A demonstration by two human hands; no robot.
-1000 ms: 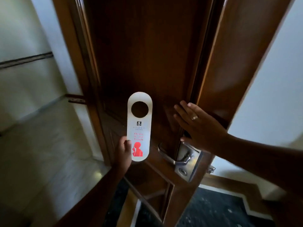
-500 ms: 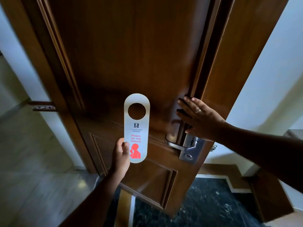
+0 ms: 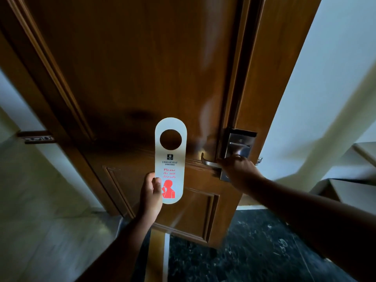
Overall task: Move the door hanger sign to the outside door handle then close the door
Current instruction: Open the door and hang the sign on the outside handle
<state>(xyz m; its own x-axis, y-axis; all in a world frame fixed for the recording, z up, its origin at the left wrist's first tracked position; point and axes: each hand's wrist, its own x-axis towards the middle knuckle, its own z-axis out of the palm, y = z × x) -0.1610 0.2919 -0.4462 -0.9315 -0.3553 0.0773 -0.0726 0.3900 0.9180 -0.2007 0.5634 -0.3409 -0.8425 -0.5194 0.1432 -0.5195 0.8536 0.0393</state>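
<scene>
- Dark brown panelled wooden door (image 3: pixel 126 82): stands partly open, its free edge to the right, with pale wall beyond and dark speckled floor (image 3: pixel 244 247) below.
- Brushed-metal lock plate (image 3: pixel 239 146) on the door edge: a silver lever door handle (image 3: pixel 208 162) projects leftward from it across the door face.
- White oblong card door hanger sign with a round hole at the top and red "Please do not disturb" lettering (image 3: pixel 170 159): held upright, long axis vertical, hole uppermost, in front of the door face and just left of the lever tip. It is not yet on any handle.
- Right hand (image 3: pixel 237 169): closed over the root of the lever beside the lock plate; fingers mostly hidden, so the firmness of the grasp cannot be confirmed.
- Left hand (image 3: pixel 151 197): pinches the sign's lower left edge, thumb on the printed face.
- Judgement: the sign's hole lies level with and near the lever's free end, so the left hand carries the hanging move; the right hand would have to clear the lever.
</scene>
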